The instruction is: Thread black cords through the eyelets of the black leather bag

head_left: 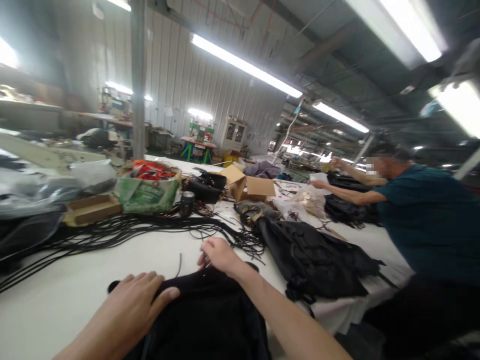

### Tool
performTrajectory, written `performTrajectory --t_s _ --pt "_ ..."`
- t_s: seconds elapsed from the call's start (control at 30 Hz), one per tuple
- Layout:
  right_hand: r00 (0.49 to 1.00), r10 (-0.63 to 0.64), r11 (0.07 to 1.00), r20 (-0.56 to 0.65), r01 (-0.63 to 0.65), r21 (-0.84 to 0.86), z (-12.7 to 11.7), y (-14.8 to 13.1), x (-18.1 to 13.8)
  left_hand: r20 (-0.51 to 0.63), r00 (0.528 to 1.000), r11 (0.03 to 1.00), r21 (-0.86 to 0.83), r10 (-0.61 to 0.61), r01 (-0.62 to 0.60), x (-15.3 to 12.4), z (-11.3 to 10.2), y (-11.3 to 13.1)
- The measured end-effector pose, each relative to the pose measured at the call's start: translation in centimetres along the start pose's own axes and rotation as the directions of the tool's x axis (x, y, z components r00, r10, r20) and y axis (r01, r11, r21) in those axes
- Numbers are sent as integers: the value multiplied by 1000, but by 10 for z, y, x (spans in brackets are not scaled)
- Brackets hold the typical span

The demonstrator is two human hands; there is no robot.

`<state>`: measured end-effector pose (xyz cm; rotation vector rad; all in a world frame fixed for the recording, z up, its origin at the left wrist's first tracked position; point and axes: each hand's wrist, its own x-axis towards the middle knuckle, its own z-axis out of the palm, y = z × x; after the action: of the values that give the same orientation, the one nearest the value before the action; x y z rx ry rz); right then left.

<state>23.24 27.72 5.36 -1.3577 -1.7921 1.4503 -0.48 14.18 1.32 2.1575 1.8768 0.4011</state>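
Left hand (129,302) lies flat, palm down, fingers spread and gripping nothing, pinning the black garment (204,320) at the near edge of the white desk (75,280). Right hand (217,255) sits at the garment's far edge, fingers curled in a pinch on what looks like a thin black cord end (180,264); too small to confirm the hold.

To do this well, I'd judge:
- Keep the left palm weighted so the fabric doesn't creep.
- Work the right-hand pinch close to the fabric edge, with short pulls.
- Keep clear of the loose cord bundle (123,230) spread across the middle of the desk; it could snag.

The black fabric heap (315,260) lies toward the right edge, apart from the garment. A co-worker's hand (318,184) works at the far right corner.
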Motion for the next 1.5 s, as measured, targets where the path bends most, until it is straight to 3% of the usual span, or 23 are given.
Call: performTrajectory --t_s 0.1,0.27,0.43,0.57,0.73,0.9,1.03,1.13,1.23,1.4,1.5 --pt "998 52 999 46 -51 -17 8 -1 15 -16 999 996 81 50 -48 -26 1 29" --pt "973 209 958 100 -183 -220 30 4 38 -118 987 989 116 105 -91 -52 30 34" --pt "896 428 792 116 -310 -526 55 10 58 -171 978 982 165 124 -95 -58 30 42" --pt "874 465 695 142 -261 -670 76 2 62 -146 982 986 131 119 -100 -53 22 45" --pt "900 371 662 227 -85 -744 88 -5 51 -107 988 987 126 110 -96 -49 23 40" --pt "926 283 743 250 -46 -667 84 2 44 -65 991 987 117 120 -112 -48 16 43" --pt "978 122 902 170 -37 -430 85 5 34 -9 998 998 10 58 -58 -49 2 42" --pt "988 -120 973 94 136 -185 83 -3 18 -30 999 979 -199 -43 36 -42 -12 33" --pt "945 -325 945 26 325 -16 77 -13 -2 -109 982 878 -471 -156 87 -22 -25 21" --pt "887 -460 883 -38 462 83 69 -20 -30 -231 973 605 -776 -10 -178 22 -27 26" --pt "871 -485 862 -73 490 126 67 -20 -38 -262 959 428 -883 -107 -194 43 -19 40"
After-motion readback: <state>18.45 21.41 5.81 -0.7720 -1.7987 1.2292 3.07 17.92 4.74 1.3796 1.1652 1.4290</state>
